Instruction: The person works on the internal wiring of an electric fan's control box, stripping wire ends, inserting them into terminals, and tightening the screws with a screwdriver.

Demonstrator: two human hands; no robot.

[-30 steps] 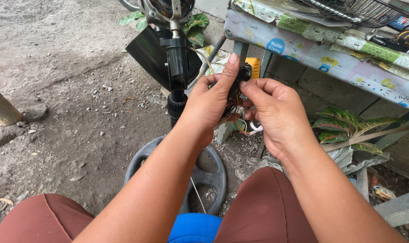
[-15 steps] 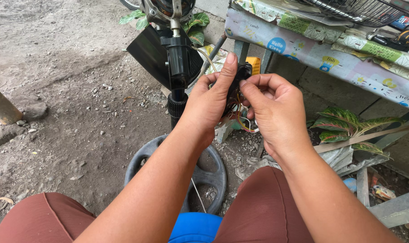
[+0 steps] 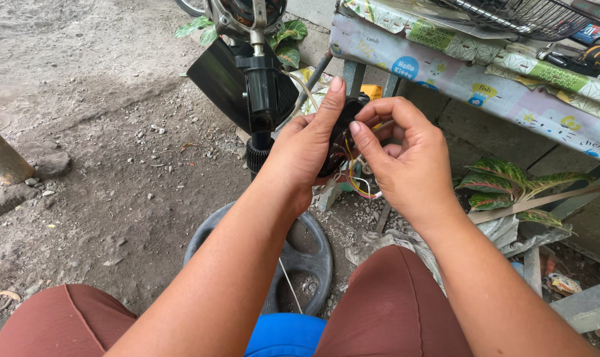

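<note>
Since the earlier frames we have lifted our right index finger clear of the wires and our left index finger stands straighter; the part itself stays where it was.

Item one: left hand (image 3: 306, 155), clenched around a small black plastic switch housing (image 3: 339, 135), thumb behind, index finger laid up its edge; held in the air before the black fan neck (image 3: 263, 82), above the grey round fan base (image 3: 300, 254) on the dirt floor.

Item two: right hand (image 3: 406, 162), fingers curled, fingertips pinching at the thin yellow, red and white wires (image 3: 356, 178) that trail from the housing; whether anything is gripped firmly we cannot tell.

Item three: bench (image 3: 478, 73) covered in patterned paper, to the right; dark wire fan guard (image 3: 511, 13) upon it.

Handling note, as we judge it: keep the housing steady in the left hand; separate one wire at a time, pulling near its root without sharp bends; keep the colours sorted.
</note>
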